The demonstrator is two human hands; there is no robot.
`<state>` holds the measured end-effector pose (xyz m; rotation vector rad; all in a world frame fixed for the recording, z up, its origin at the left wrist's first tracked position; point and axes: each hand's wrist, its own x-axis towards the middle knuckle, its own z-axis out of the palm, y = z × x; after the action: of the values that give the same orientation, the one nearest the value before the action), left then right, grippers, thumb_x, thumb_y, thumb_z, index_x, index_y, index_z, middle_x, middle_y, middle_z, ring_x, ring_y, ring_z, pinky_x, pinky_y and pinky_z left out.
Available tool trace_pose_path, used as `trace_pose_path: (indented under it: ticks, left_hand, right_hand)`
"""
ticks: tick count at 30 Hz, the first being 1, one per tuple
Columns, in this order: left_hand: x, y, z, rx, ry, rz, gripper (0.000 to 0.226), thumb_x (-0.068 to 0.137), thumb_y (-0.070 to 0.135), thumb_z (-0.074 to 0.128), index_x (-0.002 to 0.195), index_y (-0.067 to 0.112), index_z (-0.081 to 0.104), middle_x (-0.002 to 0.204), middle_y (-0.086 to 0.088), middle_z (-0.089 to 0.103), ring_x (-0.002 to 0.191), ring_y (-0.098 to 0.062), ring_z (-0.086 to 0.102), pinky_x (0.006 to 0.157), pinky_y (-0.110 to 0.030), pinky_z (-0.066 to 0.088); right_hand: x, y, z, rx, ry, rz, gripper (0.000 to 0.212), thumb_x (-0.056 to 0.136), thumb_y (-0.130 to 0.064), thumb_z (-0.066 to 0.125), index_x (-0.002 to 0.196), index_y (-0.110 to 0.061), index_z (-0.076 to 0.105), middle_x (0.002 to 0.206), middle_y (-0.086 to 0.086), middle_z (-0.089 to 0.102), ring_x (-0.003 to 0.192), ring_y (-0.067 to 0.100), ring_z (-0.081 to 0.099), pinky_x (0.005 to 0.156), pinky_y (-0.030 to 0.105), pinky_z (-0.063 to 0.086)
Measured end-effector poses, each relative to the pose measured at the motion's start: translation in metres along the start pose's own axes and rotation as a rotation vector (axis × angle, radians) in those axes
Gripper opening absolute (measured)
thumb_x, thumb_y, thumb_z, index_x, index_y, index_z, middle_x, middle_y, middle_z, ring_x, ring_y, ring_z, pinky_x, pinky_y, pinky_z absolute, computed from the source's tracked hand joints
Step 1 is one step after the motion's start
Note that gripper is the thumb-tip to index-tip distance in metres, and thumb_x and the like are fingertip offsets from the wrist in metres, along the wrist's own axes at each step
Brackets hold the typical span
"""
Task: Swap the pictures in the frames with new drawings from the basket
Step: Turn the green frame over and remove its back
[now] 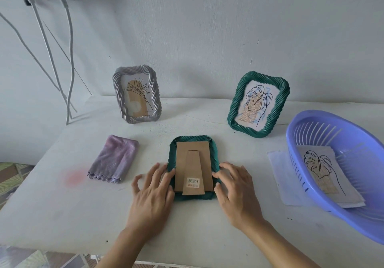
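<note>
A person works at a white table (62, 205) on a dark green picture frame with a twisted, rope-like rim (194, 140). It lies face down in the middle of the table, directly in front of them. Its brown cardboard backing (182, 153) is in place, with the easel stand (193, 168) folded flat and a barcode sticker (193, 182) near the lower end.

The left hand (152, 186) rests on the frame's left rim with its fingers straight and slightly spread, steadying the frame. The right hand (234, 186) bends its fingertips onto the right edge, where rim meets backing. Whether it pinches a tab or only presses there cannot be told.

The job looks to be at an early stage. The backing is not yet lifted, so this frame's picture is judged to be unchanged.

Two frames stand against the wall:
- A grey twisted-rim frame (117, 93) at back left holds a line drawing of a flower.
- A second green twisted-rim frame (233, 105) at back right holds a leaf drawing with blue scribbles.

Whether either has already been swapped cannot be told.

At the right edge, a lilac slotted plastic basket (301, 176) sits tilted, holding a leaf line drawing on paper (320, 168). A white sheet (278, 172) pokes out beneath it. A folded lilac cloth (115, 159) lies to the left of the face-down frame.
</note>
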<state>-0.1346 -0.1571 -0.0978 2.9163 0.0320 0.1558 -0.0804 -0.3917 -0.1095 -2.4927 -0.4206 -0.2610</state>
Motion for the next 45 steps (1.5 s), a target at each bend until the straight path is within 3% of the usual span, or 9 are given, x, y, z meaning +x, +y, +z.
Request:
trace_pose_path:
  ticks: [7, 16, 20, 26, 30, 33, 37, 40, 45]
  left_hand:
    - [-0.001, 0.0, -0.002, -0.023, -0.004, -0.01, 0.044, 0.098, 0.036, 0.024, 0.138, 0.036, 0.045, 0.151, 0.015, 0.038, 0.147, -0.006, 0.022, 0.112, -0.047, 0.023]
    - [0.0, 0.0, -0.004, -0.109, 0.056, -0.02, 0.041, 0.101, 0.04, 0.021, 0.134, 0.039, 0.045, 0.147, 0.022, 0.041, 0.145, 0.0, 0.024, 0.113, -0.044, 0.022]
    - [0.001, -0.001, -0.004, -0.144, 0.076, -0.024, 0.041, 0.101, 0.039, 0.024, 0.133, 0.035, 0.048, 0.146, 0.022, 0.044, 0.144, 0.0, 0.026, 0.114, -0.044, 0.022]
    - [0.0, -0.003, -0.002, -0.171, 0.061, -0.045, 0.046, 0.098, 0.049, 0.023, 0.134, 0.038, 0.049, 0.148, 0.025, 0.041, 0.144, 0.002, 0.025, 0.116, -0.044, 0.019]
    - [0.012, 0.011, -0.016, -0.374, 0.109, -0.203, 0.038, 0.094, 0.054, 0.036, 0.126, 0.041, 0.053, 0.13, 0.017, 0.05, 0.127, -0.008, 0.041, 0.106, -0.04, 0.027]
    - [0.029, 0.032, -0.032, -0.249, 0.123, -0.129, 0.035, 0.095, 0.047, 0.051, 0.129, 0.04, 0.047, 0.127, 0.008, 0.05, 0.118, -0.018, 0.045, 0.096, -0.041, 0.032]
    - [0.055, 0.062, -0.035, -0.048, -0.086, -0.065, 0.049, 0.092, 0.058, 0.042, 0.135, 0.035, 0.038, 0.128, 0.002, 0.045, 0.113, -0.023, 0.048, 0.094, -0.041, 0.033]
    - [0.066, 0.071, -0.031, 0.014, -0.133, -0.069, 0.044, 0.087, 0.056, 0.043, 0.122, 0.028, 0.048, 0.121, -0.002, 0.046, 0.105, -0.026, 0.053, 0.089, -0.041, 0.037]
    - [0.076, 0.074, -0.038, -0.096, -0.179, -0.101, 0.033, 0.084, 0.047, 0.052, 0.101, 0.019, 0.056, 0.107, -0.005, 0.045, 0.077, -0.025, 0.056, 0.073, -0.033, 0.046]
  right_hand:
    - [0.0, -0.001, -0.003, -0.025, -0.019, -0.024, 0.022, 0.09, -0.031, 0.044, 0.105, -0.027, 0.059, 0.124, -0.009, 0.053, 0.119, 0.014, 0.042, 0.109, 0.045, 0.035]
    - [0.006, -0.004, -0.007, 0.136, 0.022, 0.017, 0.037, 0.096, -0.052, 0.042, 0.118, -0.027, 0.059, 0.122, -0.013, 0.057, 0.12, 0.008, 0.05, 0.107, 0.043, 0.037]
    - [0.019, -0.021, -0.012, 0.094, 0.019, -0.02, 0.035, 0.095, -0.05, 0.043, 0.119, -0.029, 0.057, 0.127, -0.01, 0.053, 0.124, 0.012, 0.046, 0.101, 0.04, 0.04]
    - [0.039, -0.04, -0.009, -0.048, 0.047, -0.012, 0.035, 0.091, -0.05, 0.041, 0.11, -0.028, 0.059, 0.114, -0.007, 0.059, 0.112, 0.018, 0.05, 0.089, 0.043, 0.042]
    - [0.04, -0.013, -0.003, -0.058, 0.051, 0.07, 0.034, 0.091, -0.045, 0.043, 0.112, -0.025, 0.062, 0.112, -0.006, 0.061, 0.109, 0.023, 0.055, 0.085, 0.042, 0.044]
    - [0.038, 0.003, -0.001, -0.074, 0.007, 0.027, 0.035, 0.094, -0.044, 0.041, 0.115, -0.026, 0.062, 0.114, -0.01, 0.063, 0.11, 0.019, 0.056, 0.087, 0.04, 0.039]
    - [0.038, 0.009, 0.001, -0.088, 0.008, 0.001, 0.035, 0.094, -0.044, 0.038, 0.115, -0.03, 0.062, 0.116, -0.015, 0.061, 0.11, 0.015, 0.054, 0.086, 0.035, 0.033]
    - [0.036, 0.01, 0.003, -0.094, 0.03, -0.002, 0.03, 0.094, -0.042, 0.042, 0.116, -0.032, 0.06, 0.117, -0.017, 0.058, 0.111, 0.013, 0.052, 0.088, 0.035, 0.033]
    - [0.037, 0.009, 0.002, -0.099, 0.026, 0.005, 0.03, 0.092, -0.04, 0.043, 0.115, -0.032, 0.06, 0.118, -0.016, 0.057, 0.114, 0.012, 0.05, 0.091, 0.036, 0.035]
